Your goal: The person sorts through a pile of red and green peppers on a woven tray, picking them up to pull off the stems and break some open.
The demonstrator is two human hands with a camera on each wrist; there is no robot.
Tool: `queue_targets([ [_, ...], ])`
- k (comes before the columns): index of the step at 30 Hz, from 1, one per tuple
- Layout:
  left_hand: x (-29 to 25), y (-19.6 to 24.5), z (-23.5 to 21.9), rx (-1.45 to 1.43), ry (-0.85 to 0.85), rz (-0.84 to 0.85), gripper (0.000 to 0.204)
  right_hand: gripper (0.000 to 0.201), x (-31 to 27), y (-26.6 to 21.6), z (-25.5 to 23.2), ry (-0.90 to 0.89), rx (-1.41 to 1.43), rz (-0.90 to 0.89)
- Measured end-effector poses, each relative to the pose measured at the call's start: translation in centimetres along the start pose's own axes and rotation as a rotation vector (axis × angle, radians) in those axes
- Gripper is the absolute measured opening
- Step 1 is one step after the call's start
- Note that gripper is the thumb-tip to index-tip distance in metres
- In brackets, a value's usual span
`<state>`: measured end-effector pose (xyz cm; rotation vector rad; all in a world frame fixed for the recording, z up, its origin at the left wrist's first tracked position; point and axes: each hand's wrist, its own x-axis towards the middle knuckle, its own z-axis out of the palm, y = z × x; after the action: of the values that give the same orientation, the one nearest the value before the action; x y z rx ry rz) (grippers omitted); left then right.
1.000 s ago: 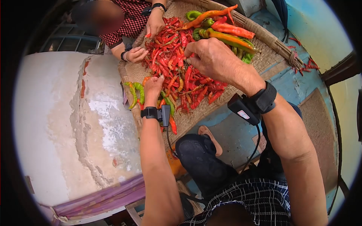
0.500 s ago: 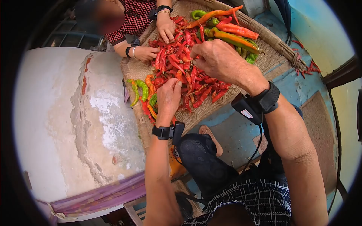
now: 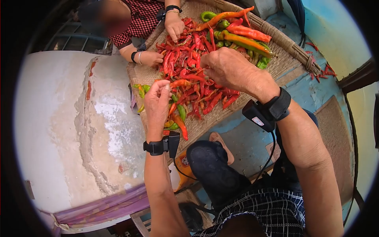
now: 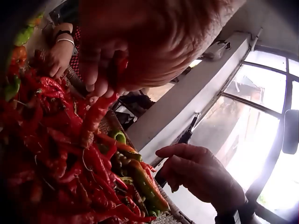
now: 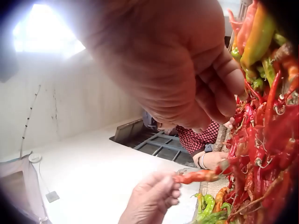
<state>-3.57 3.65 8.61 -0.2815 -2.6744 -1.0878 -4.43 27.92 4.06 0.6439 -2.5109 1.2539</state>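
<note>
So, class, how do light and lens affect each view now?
Head: fisheye distortion bows the white, peeling plaster wall. Left wrist: glare washes out the dark-framed glass window, while the bare left hand is shadowed. Right wrist: upper-left glare is blown out; thin red peppers at the right edge blur.

Your bare right hand (image 3: 233,71) hides part of the heaped slender red chillies (image 3: 191,53); the head view crops the tan woven tray (image 3: 285,51).
</note>
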Motion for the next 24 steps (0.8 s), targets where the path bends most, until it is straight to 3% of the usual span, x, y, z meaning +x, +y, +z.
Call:
queue_targets([
  [2, -0.4, 0.2, 0.5, 0.176, 0.003, 0.018, 0.017, 0.013, -0.1, 0.2, -0.1, -0.006, -0.008, -0.024],
  [3, -0.3, 0.9, 0.3, 0.303, 0.145, 0.086, 0.017, 0.013, -0.3, 0.2, -0.2, -0.008, -0.011, -0.018],
  [6, 0.3, 0.5, -0.4, 0.134, 0.239, 0.127, 0.014, 0.013, -0.4, 0.1, -0.3, 0.003, -0.006, -0.042],
  [11, 1.9, 0.0, -0.8, 0.011, 0.012, -0.027, 0.017, 0.012, -0.3, 0.2, -0.4, 0.004, -0.018, -0.041],
  [13, 4.1, -1.0, -0.8, -0.235, 0.131, -0.09, 0.021, 0.012, -0.3, 0.1, -0.3, -0.022, -0.022, -0.033],
  [14, 4.8, -1.4, -0.3, -0.236, 0.131, -0.091, 0.021, 0.012, -0.3, 0.1, -0.3, -0.044, -0.024, -0.03],
  [16, 6.0, -2.7, 0.8, -0.232, 0.349, 0.003, 0.025, 0.012, -0.2, 0.2, 0.0, -0.045, -0.044, -0.029],
  [18, 6.0, -3.8, 1.5, -0.095, 0.301, -0.051, 0.026, 0.012, -0.1, 0.3, 0.0, -0.043, -0.065, -0.028],
  [20, 4.1, -1.9, 3.1, 0.302, -0.26, -0.214, 0.029, 0.011, -0.1, 0.0, -0.1, -0.014, -0.087, -0.033],
  [22, 2.6, -2.9, 5.0, 0.476, -0.266, 0.215, 0.026, 0.011, -0.1, 0.1, -0.2, -0.02, -0.066, -0.033],
  [24, 1.7, -3.3, 5.4, 0.547, -0.263, 0.298, 0.019, 0.011, -0.1, 0.0, -0.2, -0.024, -0.044, -0.039],
])
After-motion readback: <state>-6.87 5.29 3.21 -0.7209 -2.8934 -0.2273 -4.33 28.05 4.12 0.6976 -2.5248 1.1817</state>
